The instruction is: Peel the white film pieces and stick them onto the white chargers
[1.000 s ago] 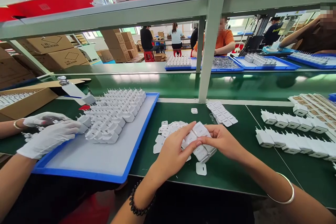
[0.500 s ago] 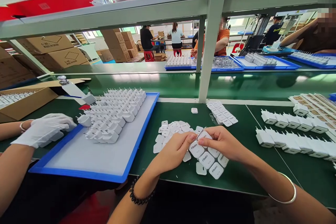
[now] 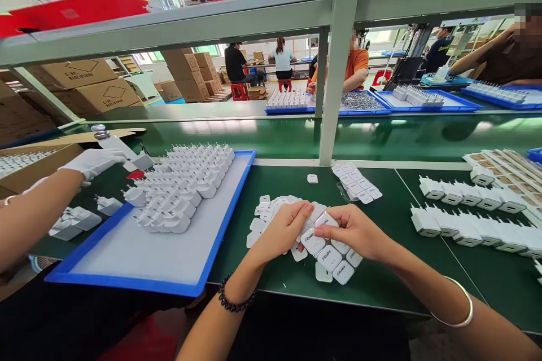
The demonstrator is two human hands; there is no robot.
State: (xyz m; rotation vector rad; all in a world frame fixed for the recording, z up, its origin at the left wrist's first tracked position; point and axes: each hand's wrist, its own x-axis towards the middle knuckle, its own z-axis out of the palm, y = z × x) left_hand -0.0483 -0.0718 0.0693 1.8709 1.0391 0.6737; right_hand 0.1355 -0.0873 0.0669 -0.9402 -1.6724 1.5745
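Note:
Both my hands pinch a sheet of joined white rounded-square labels (image 3: 329,258) printed "Fibaks". My left hand (image 3: 283,232) grips its upper left edge, with the fingertips partly hidden behind it. On the right, my right hand (image 3: 359,231) holds the upper corner between thumb and fingers. The sheet hangs tilted over the green table. Beneath and beside my left hand lies a loose heap of single white square pieces (image 3: 256,224). Farther back rest a stack of similar label sheets (image 3: 357,182) and one lone square (image 3: 312,179).
To the left stands a blue-rimmed tray (image 3: 199,279) with rows of white plug chargers (image 3: 173,194). A co-worker's gloved hand (image 3: 95,163) reaches beside it, near a white bottle (image 3: 112,142). More chargers (image 3: 466,228) line the right side. A shelf post (image 3: 334,67) rises ahead.
My hands and the label sheet have shifted slightly left, with the fingertips a little higher. The co-worker's gloved hand has moved up and away, exposing several chargers left of the tray.

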